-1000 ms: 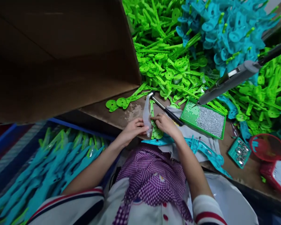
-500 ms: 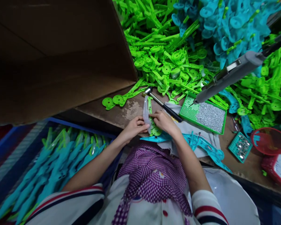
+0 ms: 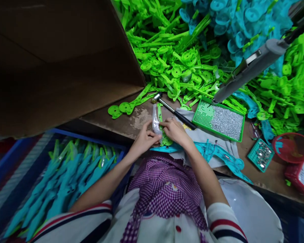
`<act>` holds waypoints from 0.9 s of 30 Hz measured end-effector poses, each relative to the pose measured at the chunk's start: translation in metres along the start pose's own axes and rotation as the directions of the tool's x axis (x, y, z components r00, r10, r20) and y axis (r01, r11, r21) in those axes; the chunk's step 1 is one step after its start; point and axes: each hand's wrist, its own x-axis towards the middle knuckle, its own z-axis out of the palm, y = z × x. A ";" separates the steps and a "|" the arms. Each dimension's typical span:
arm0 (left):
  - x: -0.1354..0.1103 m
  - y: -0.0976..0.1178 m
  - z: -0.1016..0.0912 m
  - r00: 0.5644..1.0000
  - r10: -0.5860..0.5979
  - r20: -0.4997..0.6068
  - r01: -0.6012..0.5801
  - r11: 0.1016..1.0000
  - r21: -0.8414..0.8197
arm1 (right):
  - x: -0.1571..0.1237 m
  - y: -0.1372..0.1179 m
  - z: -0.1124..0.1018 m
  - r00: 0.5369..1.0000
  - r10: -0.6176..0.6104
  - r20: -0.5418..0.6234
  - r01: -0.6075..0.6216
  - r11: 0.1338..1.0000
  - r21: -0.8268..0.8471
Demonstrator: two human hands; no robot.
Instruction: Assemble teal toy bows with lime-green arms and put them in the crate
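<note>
Mid-frame, a clear curved plastic piece (image 3: 155, 119) points up-frame (long axis near-vertical), pinched by the left hand (image 3: 145, 137); the right hand (image 3: 176, 130) is curled palm-down, grip unclear.

I can't read any text, label, brand, number or sign from here. The white-and-yellow motif (image 3: 173, 186) on the purple checked apron (image 3: 164, 199) is too small to make out. The blue-and-red arc (image 3: 149, 215) on the white shirt (image 3: 162, 231) shows only in part, with no legible letters. The yellow patch (image 3: 186, 126) beside the hammer (image 3: 176, 112) is too covered to tell whether it bears writing.
</note>
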 end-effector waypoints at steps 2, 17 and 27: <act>0.003 0.001 -0.005 0.998 0.020 0.068 -0.027 0.994 0.107 | -0.003 0.000 0.002 1.000 -0.017 -0.012 0.016 1.000 -0.010; 0.016 0.000 -0.025 0.883 0.424 0.200 -0.459 0.697 0.551 | -0.010 0.007 0.028 0.990 -0.113 -0.085 0.117 0.992 0.052; 0.016 -0.019 -0.019 0.894 0.444 0.058 -0.441 0.853 0.279 | -0.013 0.005 0.027 0.986 -0.084 -0.147 0.106 0.983 0.149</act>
